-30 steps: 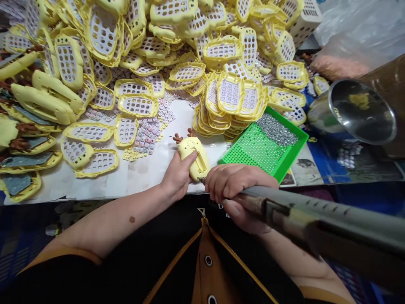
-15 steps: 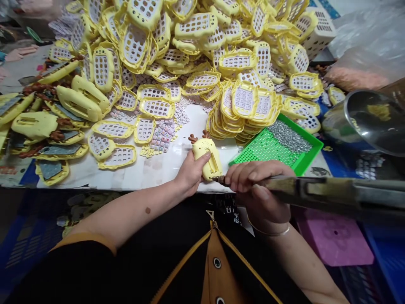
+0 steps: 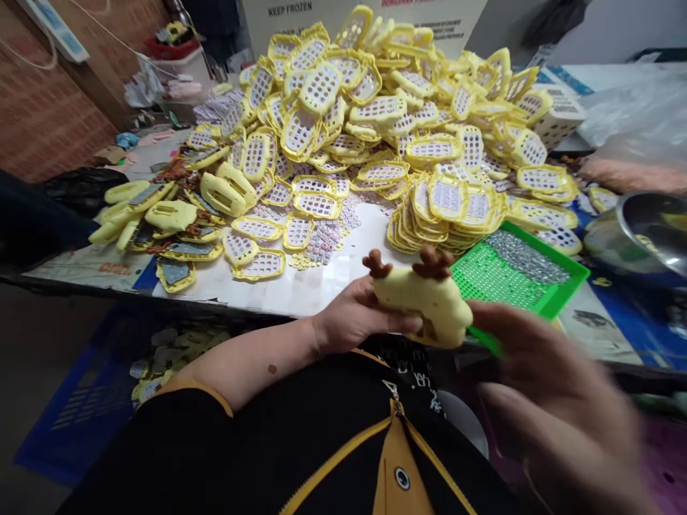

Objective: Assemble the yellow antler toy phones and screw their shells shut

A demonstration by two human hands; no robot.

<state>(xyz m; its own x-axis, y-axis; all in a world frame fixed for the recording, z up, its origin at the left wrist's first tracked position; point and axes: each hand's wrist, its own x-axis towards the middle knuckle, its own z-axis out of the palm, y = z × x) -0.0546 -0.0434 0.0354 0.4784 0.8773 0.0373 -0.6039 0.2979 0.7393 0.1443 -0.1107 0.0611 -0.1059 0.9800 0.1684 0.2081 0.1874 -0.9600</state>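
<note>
My left hand (image 3: 348, 315) is closed around a yellow plastic toy phone (image 3: 413, 304) with brown antlers, held above the table's front edge. The thumb lies over a slot in its shell. My right hand (image 3: 558, 386), blurred by motion, is just right of the toy; its fingers are stretched out with the thumb apart, and I see nothing in it. Whether a fingertip touches the toy I cannot tell. Behind the toy's right end stands a green tray (image 3: 577, 286) with small metal screws (image 3: 526, 257).
A large heap of yellow shell halves (image 3: 319, 89) covers the table's back. Stacked shells (image 3: 424, 222) stand behind the tray. Antlered toy parts (image 3: 172, 214) lie at left, near small loose keys (image 3: 322, 243). A metal bowl (image 3: 633, 229) stands at right; a blue crate (image 3: 80, 408) sits below.
My right hand has let go of the screwdriver, which is out of view. The toy phone has been raised and turned sideways in my left hand. The view has tilted up and left.
</note>
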